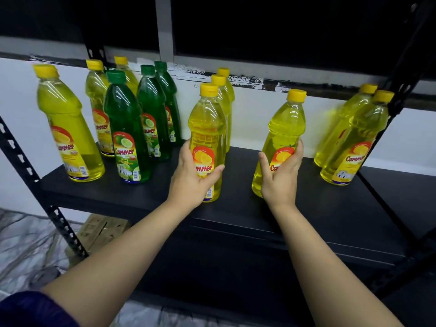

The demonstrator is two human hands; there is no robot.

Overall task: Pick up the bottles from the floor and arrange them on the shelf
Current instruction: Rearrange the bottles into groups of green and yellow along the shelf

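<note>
Head view, one level of a black metal rack. Left hand [192,178]: fingers and thumb curled round the lower body of a yellow bottle [207,138], thumb across the front label, bottle upright on the shelf [306,208] near its front edge. Right hand [280,178]: wrapped round the lower half of a second yellow bottle [284,138], thumb on the left side, fingers over the label on the right; bottle leans slightly right, base at shelf level, contact with the board not clear. Both bottles: clear plastic, waisted shape, ribbed shoulders, yellow screw caps, yellow liquid, red-and-orange "Cammer" labels with a lemon picture. Two more yellow bottles [225,97] stand in a file directly behind the left-hand one. Left group: one large yellow bottle at far left [68,123], two yellow bottles at the back [96,90], three green bottles [126,128] with green caps and lime labels, set in a diagonal file. Right end: pair of yellow bottles [354,138], one close behind the other, blurred. Shelf board: matte black, flat, smooth. Uprights [26,161]: black steel, punched with keyhole slots. Wall behind: white below, dark band with ragged paint edge above. Below left: cardboard box [101,230] on a grey veined floor [26,244]. Dark blue sleeve [30,310] at lower left corner.
</note>
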